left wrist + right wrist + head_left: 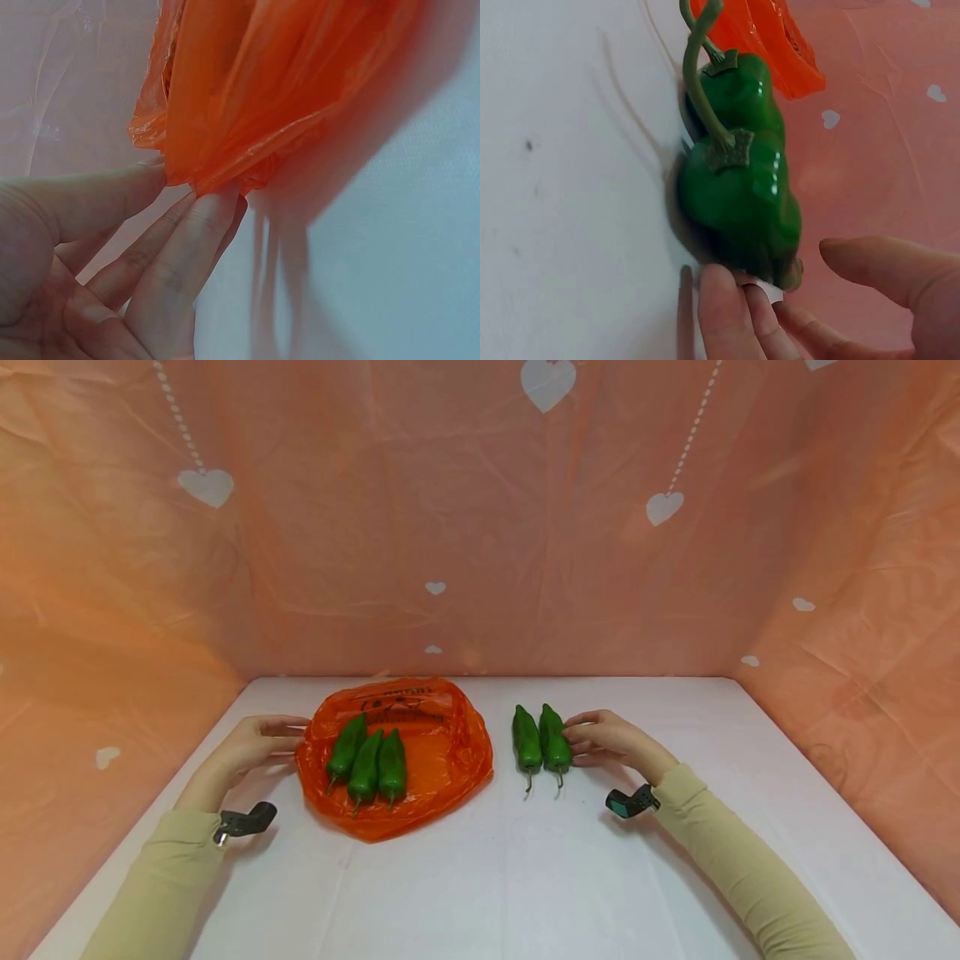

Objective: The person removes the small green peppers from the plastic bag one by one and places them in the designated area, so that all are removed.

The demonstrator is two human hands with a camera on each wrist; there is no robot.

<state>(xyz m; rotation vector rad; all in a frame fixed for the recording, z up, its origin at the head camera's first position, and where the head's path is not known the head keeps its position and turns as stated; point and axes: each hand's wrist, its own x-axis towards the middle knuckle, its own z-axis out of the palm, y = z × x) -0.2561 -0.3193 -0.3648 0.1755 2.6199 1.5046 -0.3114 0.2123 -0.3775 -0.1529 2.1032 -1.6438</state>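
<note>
A crumpled orange plastic bag (pixel 431 760) with dark print lies spread on the white table (pixel 480 893). Three green peppers (pixel 364 768) rest on it, side by side. At its left rim, my left hand (pixel 255 747) pinches the plastic between thumb and fingertips, as the left wrist view shows. To the right of the bag lie a green pepper (pixel 527 739) and a second green pepper (pixel 555 742), stems toward me. My right hand (pixel 611 739) is at the outer one, fingertips along its side and thumb apart from it in the right wrist view.
Behind and at both sides hangs a pinkish-orange sheet (pixel 480 527) with white hearts, like walls round the table. Each wrist carries a small dark camera, one on the left (pixel 247 820) and one on the right (pixel 632 802).
</note>
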